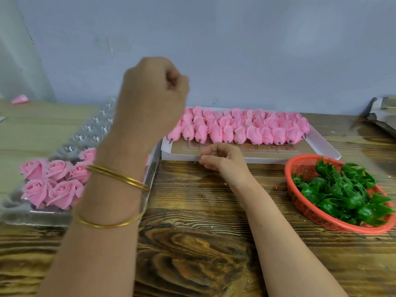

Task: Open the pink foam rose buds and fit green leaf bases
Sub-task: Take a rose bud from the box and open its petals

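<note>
Several closed pink foam rose buds (246,127) lie in rows in a white cardboard tray (321,144) at the back of the wooden table. Green leaf bases (342,194) fill an orange mesh basket (300,202) on the right. Several opened pink roses (53,183) sit in a clear plastic cell tray (90,129) on the left. My left hand (154,88) is raised above the table in a fist, and nothing shows in it. My right hand (220,156) rests at the white tray's front edge, fingers loosely curled, holding nothing.
A single pink bud (20,99) lies far back on the left, on cardboard. A grey flat object (383,116) sits at the back right corner. A pale wall stands close behind the trays. Bare wood grain table (192,243) lies between my forearms.
</note>
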Demonstrator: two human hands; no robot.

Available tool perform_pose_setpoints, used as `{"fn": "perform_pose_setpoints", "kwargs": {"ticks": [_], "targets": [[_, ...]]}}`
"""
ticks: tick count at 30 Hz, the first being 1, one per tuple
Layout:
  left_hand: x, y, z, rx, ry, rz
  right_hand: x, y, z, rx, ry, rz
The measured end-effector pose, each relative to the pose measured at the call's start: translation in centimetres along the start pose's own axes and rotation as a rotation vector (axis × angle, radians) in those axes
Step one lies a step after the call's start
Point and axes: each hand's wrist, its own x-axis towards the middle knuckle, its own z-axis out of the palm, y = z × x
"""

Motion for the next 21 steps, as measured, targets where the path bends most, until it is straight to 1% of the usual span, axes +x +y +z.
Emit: {"fn": "perform_pose_setpoints", "kwargs": {"ticks": [4, 10, 15, 21], "targets": [[-1.2, 1.1, 5.1, -0.144, -0.007, -0.066, 0.1, 0.1, 0.1, 0.023, 0.021, -0.005], [-3.4, -1.0, 10.9, -0.265, -0.012, -0.189, 0.3, -0.1, 0.1, 0.08, 0.076, -0.029], [-5.0, -3.4, 13.0, -0.414, -0.014, -0.285, 0.3, 0.0, -0.2, 0.045, 0.142, -0.071], [-5.8, -4.4, 13.9, -0.573, -0.021, -0.306, 0.6, 0.2, -0.5, 0.088, 0.226, -0.075]]}}
